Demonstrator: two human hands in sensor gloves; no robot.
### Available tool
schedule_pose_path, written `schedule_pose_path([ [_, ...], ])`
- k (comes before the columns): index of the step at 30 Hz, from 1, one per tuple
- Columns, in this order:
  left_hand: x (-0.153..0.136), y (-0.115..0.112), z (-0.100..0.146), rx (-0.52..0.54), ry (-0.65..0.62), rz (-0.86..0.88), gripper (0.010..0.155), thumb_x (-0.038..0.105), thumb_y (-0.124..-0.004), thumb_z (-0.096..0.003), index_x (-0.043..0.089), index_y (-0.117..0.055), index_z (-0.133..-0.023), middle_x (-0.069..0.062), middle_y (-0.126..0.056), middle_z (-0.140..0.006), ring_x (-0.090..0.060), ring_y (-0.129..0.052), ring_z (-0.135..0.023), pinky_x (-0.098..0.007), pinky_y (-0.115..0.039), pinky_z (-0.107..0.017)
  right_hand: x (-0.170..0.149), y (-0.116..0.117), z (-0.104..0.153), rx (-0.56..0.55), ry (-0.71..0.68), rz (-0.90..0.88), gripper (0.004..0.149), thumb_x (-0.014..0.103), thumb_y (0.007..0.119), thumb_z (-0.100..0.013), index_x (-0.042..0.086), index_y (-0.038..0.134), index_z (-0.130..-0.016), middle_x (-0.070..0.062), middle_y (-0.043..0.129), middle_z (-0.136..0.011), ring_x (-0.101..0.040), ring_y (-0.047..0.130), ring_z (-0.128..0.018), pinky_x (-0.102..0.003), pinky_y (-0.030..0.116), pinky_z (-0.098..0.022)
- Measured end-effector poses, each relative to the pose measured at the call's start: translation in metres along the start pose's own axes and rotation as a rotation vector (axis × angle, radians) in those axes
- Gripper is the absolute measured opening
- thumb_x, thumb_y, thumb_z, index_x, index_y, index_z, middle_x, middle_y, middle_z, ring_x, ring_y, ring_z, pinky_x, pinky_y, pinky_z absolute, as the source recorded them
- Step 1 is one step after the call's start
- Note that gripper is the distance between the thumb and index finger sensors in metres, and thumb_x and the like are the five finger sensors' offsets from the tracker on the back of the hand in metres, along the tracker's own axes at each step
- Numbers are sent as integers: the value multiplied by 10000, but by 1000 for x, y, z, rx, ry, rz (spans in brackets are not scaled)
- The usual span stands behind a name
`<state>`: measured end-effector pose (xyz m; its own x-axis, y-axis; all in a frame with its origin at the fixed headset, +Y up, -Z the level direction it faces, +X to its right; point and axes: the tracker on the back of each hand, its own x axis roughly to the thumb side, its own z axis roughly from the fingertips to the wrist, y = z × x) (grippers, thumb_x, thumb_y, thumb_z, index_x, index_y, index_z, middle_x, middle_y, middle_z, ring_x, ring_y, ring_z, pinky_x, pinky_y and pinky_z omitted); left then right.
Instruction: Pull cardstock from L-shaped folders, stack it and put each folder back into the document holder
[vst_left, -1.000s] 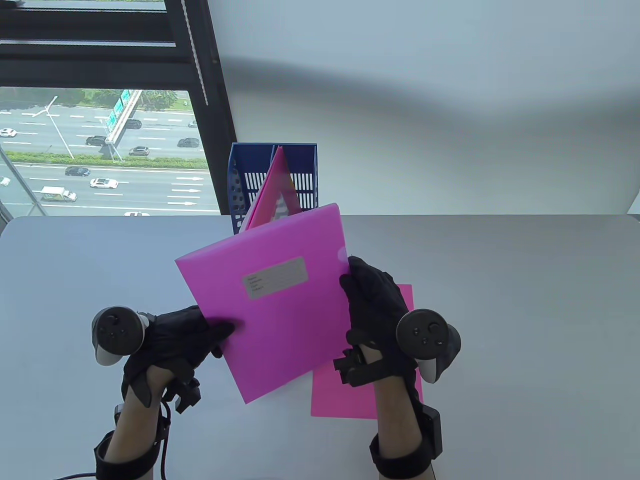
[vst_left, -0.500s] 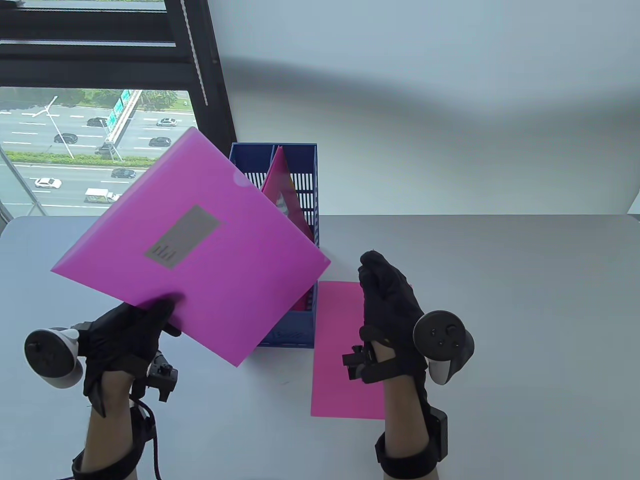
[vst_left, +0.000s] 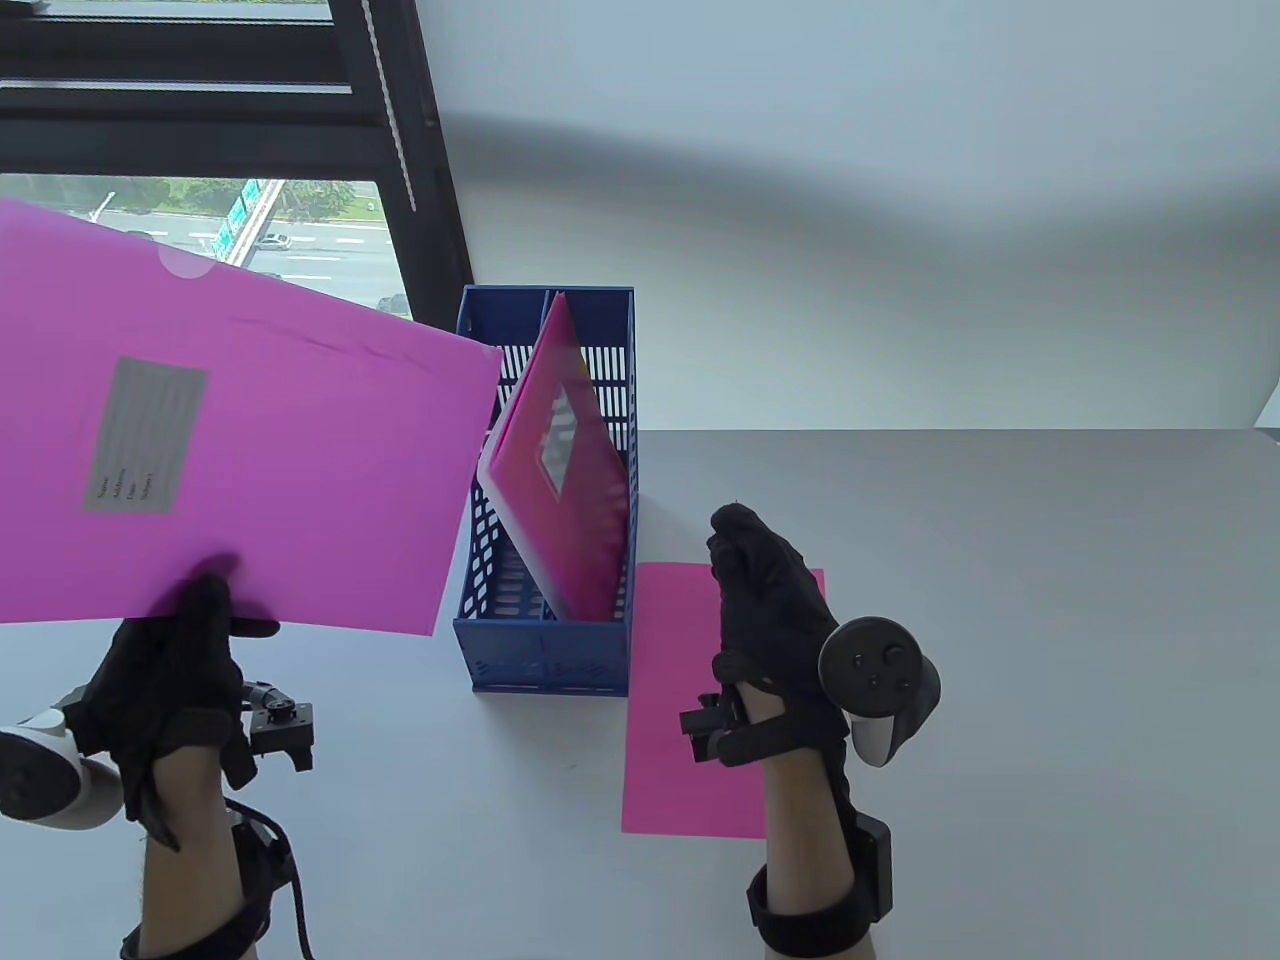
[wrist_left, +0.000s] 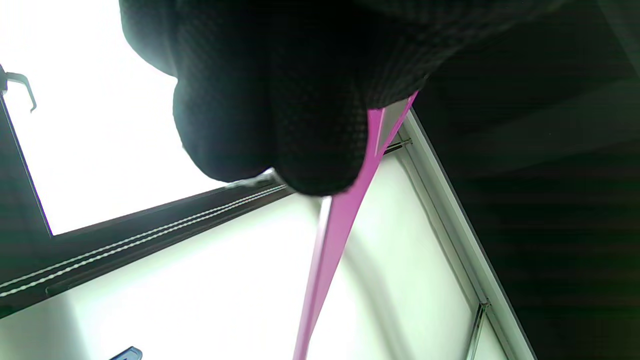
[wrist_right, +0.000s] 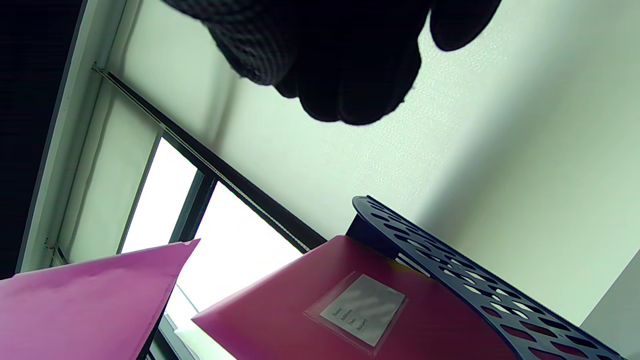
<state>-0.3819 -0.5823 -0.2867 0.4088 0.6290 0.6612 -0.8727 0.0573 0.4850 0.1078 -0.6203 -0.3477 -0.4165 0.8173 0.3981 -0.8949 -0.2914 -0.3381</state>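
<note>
Left hand (vst_left: 165, 660) pinching folder (vst_left: 240, 450); right hand (vst_left: 770, 610) relaxed on cardstock (vst_left: 680, 720). Lower edge-first into holder (vst_left: 545, 660).

Left hand (vst_left: 175, 665) raised at the table's left, fingers and thumb pinching. Right hand (vst_left: 775, 610) lowered, palm down, fingers loosely extended, holding nothing.

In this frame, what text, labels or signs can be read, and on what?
"Name", "Address", "Date", "Subject": grey label on the held folder, small, roughly legible.
Same kind of grey label on the folder in the holder: first two lines look like "Name", "Address"; rest blurred.
Green road signs outside the window: too small to read.
</note>
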Motion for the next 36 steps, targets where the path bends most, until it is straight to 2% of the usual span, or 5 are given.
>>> schedule_pose_path([
  [5,-4,-14,4,-31,12,-173,442,371,-771,-580,68,-860,-889,9,-1042,-548,-283,-1077,-517,-534,-688,-704,0,2,0,9,2,2,423,409,757,-623,307,700,-1030,22,825,-949,-176,881,-722,-512,544,-767],
  [13,-35,-75,22,-213,37,-256,465,361,-760,-581,50,-822,-920,-16,-1035,-601,-302,-1064,-576,-538,-669,-714,-2,15,0,53,13,21,423,410,753,-626,309,697,-1033,29,821,-954,-172,879,-728,-508,544,-769],
  [24,-55,-122,40,-387,117,-424,475,351,-773,-572,21,-830,-910,-46,-1040,-592,-326,-1066,-553,-557,-671,-679,-1,34,3,119,4,67,431,429,763,-624,329,685,-1036,46,811,-963,-158,875,-741,-506,537,-779],
  [31,-70,-136,51,-477,197,-469,505,375,-785,-570,2,-832,-907,-64,-1037,-596,-353,-1057,-545,-579,-666,-660,-1,48,6,145,-4,118,430,428,775,-619,324,697,-1028,44,820,-954,-159,881,-732,-507,543,-774],
  [36,-73,-134,52,-465,205,-465,482,361,-767,-575,18,-848,-903,-57,-1037,-590,-354,-1055,-537,-587,-662,-656,0,58,8,171,-10,173,439,443,793,-609,320,709,-1022,39,828,-949,-163,885,-728,-509,546,-772],
])
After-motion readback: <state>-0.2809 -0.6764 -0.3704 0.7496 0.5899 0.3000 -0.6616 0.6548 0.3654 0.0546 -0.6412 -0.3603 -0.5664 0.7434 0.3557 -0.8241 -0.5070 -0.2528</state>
